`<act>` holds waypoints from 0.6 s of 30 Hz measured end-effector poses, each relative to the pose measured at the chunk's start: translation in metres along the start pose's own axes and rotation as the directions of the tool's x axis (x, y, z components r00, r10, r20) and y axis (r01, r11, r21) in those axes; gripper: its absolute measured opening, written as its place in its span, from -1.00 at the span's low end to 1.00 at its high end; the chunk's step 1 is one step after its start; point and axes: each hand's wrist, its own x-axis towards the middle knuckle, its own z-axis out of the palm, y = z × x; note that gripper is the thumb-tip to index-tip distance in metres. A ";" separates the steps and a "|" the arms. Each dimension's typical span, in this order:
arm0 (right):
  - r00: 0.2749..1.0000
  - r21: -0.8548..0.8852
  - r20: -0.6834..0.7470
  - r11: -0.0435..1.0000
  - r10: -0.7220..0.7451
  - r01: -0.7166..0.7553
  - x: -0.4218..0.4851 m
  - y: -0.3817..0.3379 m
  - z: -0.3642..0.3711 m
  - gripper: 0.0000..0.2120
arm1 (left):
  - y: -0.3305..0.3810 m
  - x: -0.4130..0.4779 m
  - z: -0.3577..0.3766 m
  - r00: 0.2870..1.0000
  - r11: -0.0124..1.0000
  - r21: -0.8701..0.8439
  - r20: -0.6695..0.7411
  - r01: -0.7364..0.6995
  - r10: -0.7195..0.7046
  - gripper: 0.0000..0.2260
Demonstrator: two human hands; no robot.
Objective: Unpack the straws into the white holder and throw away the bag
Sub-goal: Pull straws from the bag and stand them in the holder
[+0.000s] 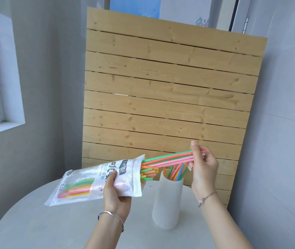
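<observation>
— Many straws are still sitting in the bag [96, 184]; the left hand [115, 193] is squeezing it above the tabletop [53, 221].

— Some are standing in the white holder [167, 202]. The right hand's [203, 169] grip is pinching a few more straws [170, 158].

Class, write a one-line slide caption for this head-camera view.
Left hand steadies the straw bag while the right hand draws out colored straws above the white holder.
</observation>
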 end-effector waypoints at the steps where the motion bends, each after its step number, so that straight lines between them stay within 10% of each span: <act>1: 0.999 0.036 0.035 0.999 0.039 -0.040 -0.001 0.001 0.002 -0.77 | -0.002 0.000 0.001 1.000 1.000 0.012 0.008 -0.001 0.001 -0.76; 9: 0.931 -0.234 0.281 0.958 0.232 -0.168 -0.023 0.014 0.018 -0.84 | -0.027 -0.007 0.020 0.996 0.996 0.079 0.086 0.027 -0.034 -0.79; 18: 0.992 -0.233 0.124 0.972 0.031 -0.002 0.023 -0.017 -0.007 -0.62 | -0.018 0.001 0.011 0.998 0.998 0.059 -0.069 0.008 -0.004 -0.94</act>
